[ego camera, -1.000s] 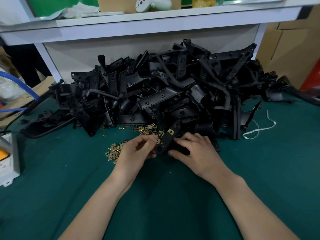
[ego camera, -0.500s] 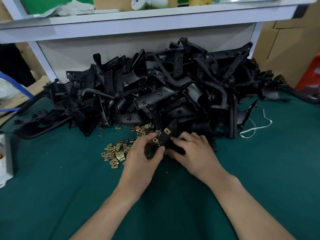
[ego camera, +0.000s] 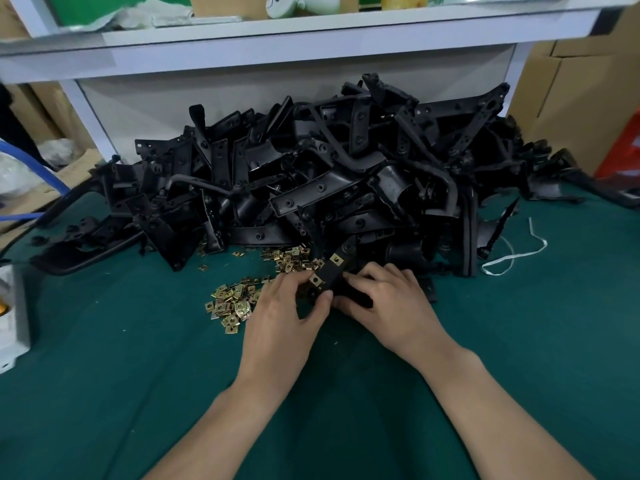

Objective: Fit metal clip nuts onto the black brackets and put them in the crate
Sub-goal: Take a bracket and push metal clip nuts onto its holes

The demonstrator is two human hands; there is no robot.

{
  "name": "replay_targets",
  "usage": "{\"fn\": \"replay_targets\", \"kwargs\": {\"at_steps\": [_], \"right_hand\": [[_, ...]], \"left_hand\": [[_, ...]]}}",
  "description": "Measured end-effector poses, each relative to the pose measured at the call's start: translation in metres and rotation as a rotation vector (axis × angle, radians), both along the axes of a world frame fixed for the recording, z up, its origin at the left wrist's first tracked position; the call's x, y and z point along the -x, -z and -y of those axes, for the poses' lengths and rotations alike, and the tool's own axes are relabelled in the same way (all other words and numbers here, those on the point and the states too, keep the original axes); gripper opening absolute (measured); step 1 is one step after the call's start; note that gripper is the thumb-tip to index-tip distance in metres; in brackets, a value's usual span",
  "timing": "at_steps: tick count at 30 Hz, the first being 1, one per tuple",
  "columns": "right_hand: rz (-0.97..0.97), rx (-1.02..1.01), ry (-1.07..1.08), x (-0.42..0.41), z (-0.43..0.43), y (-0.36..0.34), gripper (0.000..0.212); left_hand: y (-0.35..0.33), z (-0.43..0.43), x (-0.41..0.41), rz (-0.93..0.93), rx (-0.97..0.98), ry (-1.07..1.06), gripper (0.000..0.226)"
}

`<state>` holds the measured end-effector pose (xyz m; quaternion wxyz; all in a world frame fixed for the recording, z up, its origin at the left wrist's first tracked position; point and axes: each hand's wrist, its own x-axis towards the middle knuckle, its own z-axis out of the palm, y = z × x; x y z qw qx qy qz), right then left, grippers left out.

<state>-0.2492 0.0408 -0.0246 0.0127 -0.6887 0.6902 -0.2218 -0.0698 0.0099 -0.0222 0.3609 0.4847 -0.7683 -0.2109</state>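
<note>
A black bracket [ego camera: 335,278] lies in front of the big pile of black brackets [ego camera: 311,188] on the green table. It carries two brass clip nuts, one [ego camera: 336,259] at its upper edge and one [ego camera: 316,279] lower left. My left hand [ego camera: 284,313] pinches the bracket at the lower clip nut with thumb and fingertips. My right hand [ego camera: 384,306] grips the bracket's right end. Loose brass clip nuts [ego camera: 232,303] lie scattered to the left of my hands. No crate is in view.
A white shelf [ego camera: 277,36] runs above the pile. A white box [ego camera: 10,317] sits at the table's left edge, a white cord [ego camera: 512,251] lies right of the pile. Cardboard boxes [ego camera: 581,98] stand at the right. Bare green table surface [ego camera: 346,427] lies in front of my hands.
My left hand brought a clip nut to the bracket and now presses it on at the lower left. The right hand kept its hold on the bracket.
</note>
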Motion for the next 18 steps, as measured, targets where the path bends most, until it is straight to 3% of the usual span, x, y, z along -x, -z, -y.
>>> {"fn": "replay_targets", "kwargs": {"at_steps": [5,18], "right_hand": [[-0.015,-0.017,0.001,-0.0003,0.0000,-0.0009,0.058],[-0.044,-0.056,-0.002,-0.0017,-0.0004,-0.0040,0.058]], "left_hand": [[-0.0065,-0.0028,0.0029,0.054,0.103,-0.030,0.042],[-0.0092,-0.0011,0.0015,0.065,0.146,-0.005,0.035]]}}
